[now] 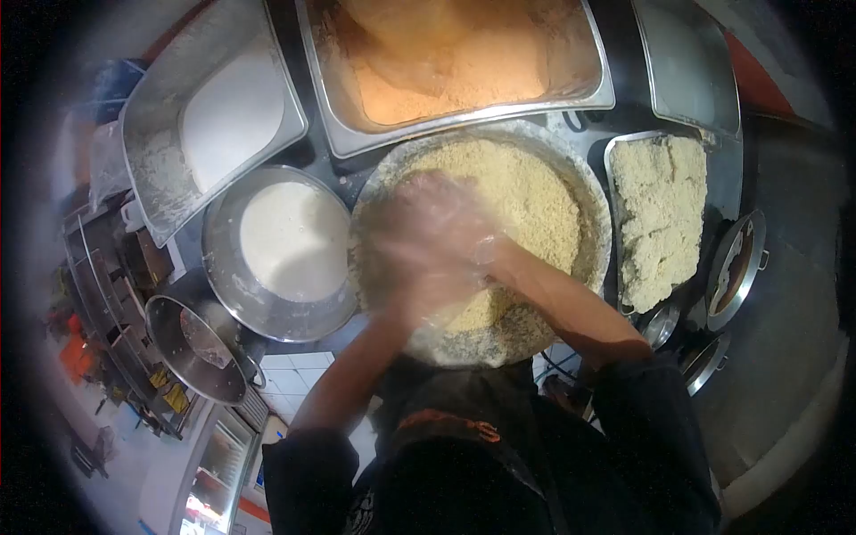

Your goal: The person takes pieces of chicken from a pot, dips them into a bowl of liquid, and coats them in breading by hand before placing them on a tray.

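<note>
HANDS OVER THE LEFT PART OF THE LARGE BOWL; OPEN CRUMB LIES TO THEIR RIGHT

At the left of the desk point(321, 160), a metal bin point(159, 183) holds white powder point(234, 111). To its right and nearer the person, a steel bowl point(337, 308) contains a smooth, pale mixture point(294, 241) and stands just beside the large bowl point(596, 209).

The left hand point(403, 242) is over the left part of that large bowl, its forearm rising from the lower left. The right hand point(452, 212) crosses in from the lower right and overlaps it. Both are heavily blurred; whether each grip is wide, narrow or closed on something cannot be determined.

The yellow crumb point(526, 196) lies in the large bowl, beneath the hands and extending beyond them to the right and the far side. Its exposed part is nearer the right arm. The mass follows the round bowl and presents no clear long axis. It appears dry, loose and granular, with fine lumps; whitish residue coats the bowl's wall.

Further right, apart from both hands, a tray point(613, 169) carries a rough, pale-yellow mass point(662, 223), its long axis running near to far.
</note>
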Motion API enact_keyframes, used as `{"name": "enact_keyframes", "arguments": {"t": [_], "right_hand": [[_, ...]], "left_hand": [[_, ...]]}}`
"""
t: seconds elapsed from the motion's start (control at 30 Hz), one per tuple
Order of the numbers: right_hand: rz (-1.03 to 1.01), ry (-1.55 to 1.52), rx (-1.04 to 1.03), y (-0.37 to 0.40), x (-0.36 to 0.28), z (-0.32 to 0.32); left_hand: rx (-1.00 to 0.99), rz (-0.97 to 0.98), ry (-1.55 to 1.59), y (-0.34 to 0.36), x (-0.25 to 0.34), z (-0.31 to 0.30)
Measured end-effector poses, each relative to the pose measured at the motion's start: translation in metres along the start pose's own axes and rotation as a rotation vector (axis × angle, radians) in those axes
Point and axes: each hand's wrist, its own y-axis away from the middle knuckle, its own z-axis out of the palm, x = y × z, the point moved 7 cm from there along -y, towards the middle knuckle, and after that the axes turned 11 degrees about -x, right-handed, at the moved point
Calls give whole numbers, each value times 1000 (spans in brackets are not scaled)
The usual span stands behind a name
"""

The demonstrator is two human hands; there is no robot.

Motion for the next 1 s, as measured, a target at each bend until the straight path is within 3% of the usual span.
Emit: {"name": "enact_keyframes", "arguments": {"t": [0.03, 0.1, 0.13, 0.2, 0.33, 0.4, 0.43, 0.47, 0.5, 0.53, 0.57, 0.6, 0.63, 0.67, 0.7, 0.73, 0.77, 0.83, 0.87, 0.93, 0.97, 1.0], "right_hand": [[5, -13, -7, -3, 0, 18], [-150, -10, 553, 14, -7, 12], [-148, 11, 570, 12, -10, 8], [-88, -167, -51, -8, -25, 13], [-29, -293, 40, -8, -19, 22], [-103, -192, 378, 7, -25, 21], [-96, -175, 401, -3, -26, 39], [-216, -728, 569, -21, -10, 53], [-349, -1296, 696, -12, -2, 26], [-157, -325, 684, 28, -5, 2], [-160, -331, 680, 68, -6, -39], [31, -476, 483, 89, 6, -62], [219, -606, 286, 99, 23, -61], [216, -602, 291, 98, 37, -61], [394, -707, 179, 94, 65, -46], [575, -810, 63, 95, 80, -26], [575, -809, 69, 90, 80, -16], [485, -665, 419, 80, 78, -22], [488, -668, 421, 76, 76, -20], [508, -702, 422, 68, 80, -20], [511, -704, 422, 72, 84, -14], [319, -770, 486, 75, 81, -13]], "left_hand": [[-22, 0, 25, 5, 0, 4], [-71, 5, 98, 9, 0, 12], [-59, 0, 72, 13, 3, 13], [-6, -10, -1, 15, 10, 11], [-2, -11, -25, 17, 1, 5], [-46, 12, 53, 21, 3, 10], [-78, 32, 110, 19, 2, 10], [-105, 50, 168, 14, 2, 9], [-101, 71, 150, -3, 11, 8], [121, 125, 196, -13, 21, 4], [344, 168, 244, -11, 33, -6], [253, 17, -735, -9, 127, -41], [259, 22, -744, -17, 138, -50], [410, -19, -790, -24, 146, -63], [551, -69, -826, -24, 149, -70], [548, -72, -818, -29, 141, -73], [549, -67, -821, -34, 137, -76], [484, -22, -1032, -47, 137, -74], [480, -19, -1033, -50, 139, -78], [219, -227, -1230, -66, 126, -82], [215, -225, -1230, -64, 129, -79], [223, -130, -1206, -58, 137, -73]]}}
